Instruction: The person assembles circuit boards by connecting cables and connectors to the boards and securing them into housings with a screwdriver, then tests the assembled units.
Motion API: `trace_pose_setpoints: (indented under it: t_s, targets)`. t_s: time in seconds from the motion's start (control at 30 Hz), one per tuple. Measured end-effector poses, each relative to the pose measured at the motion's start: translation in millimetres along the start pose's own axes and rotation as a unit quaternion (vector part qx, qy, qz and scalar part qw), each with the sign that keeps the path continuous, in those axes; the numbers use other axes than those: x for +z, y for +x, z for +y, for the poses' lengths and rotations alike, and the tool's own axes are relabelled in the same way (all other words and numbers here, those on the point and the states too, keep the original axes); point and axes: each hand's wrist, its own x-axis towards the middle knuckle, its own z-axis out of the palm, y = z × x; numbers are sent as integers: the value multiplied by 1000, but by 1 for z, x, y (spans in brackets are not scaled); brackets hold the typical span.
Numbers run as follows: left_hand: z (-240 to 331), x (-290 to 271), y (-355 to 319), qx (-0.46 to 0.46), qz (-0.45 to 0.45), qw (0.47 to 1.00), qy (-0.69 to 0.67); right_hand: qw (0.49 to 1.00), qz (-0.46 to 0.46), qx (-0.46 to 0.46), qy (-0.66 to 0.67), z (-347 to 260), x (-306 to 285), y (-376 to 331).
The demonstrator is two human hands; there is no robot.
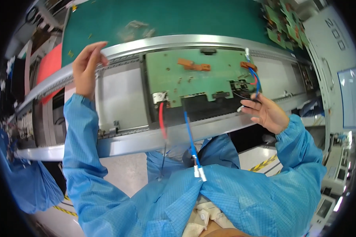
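A green circuit board (158, 75) lies in a dark carrier (148, 106) on the rail line before me. My left hand (86, 71) is raised beyond the board's left side, its fingers bent and apart with nothing visible in them. At the board's right edge, my right hand (267, 113) has its fingers spread, palm partly up. Blue wires (258, 83) and a thin black wire reach its fingertips; whether they touch is unclear. A white connector lies beside those fingertips. A red wire (161, 118) and blue wires with white plugs (190, 138) hang over the near rail.
Metal rails (126, 145) run along both sides of the line. Behind is a green mat (166, 19) with a blurred clear bag (137, 31). Several green boards (284, 25) stand at the far right. A red sheet (50, 69) lies at left; a white cabinet (328, 47) stands at right.
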Motion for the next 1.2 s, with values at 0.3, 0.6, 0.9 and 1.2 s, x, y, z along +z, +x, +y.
trace_pose_setpoints:
  t_s: [0.3,0.6,0.9,1.2]
  targets:
    - [15,-31,-26,-12,-55,998,-42,994,-8,-80,80,39,11,-5]
    - [42,9,-39,-54,-77,985,-142,974,168,-152,-8,47,-32,-41]
    - [5,24,-21,-10,-117,993,-23,951,227,-198,-68,52,6,-75]
    - [79,61,-45,299,-298,838,346,560,31,-549,-619,67,51,-32]
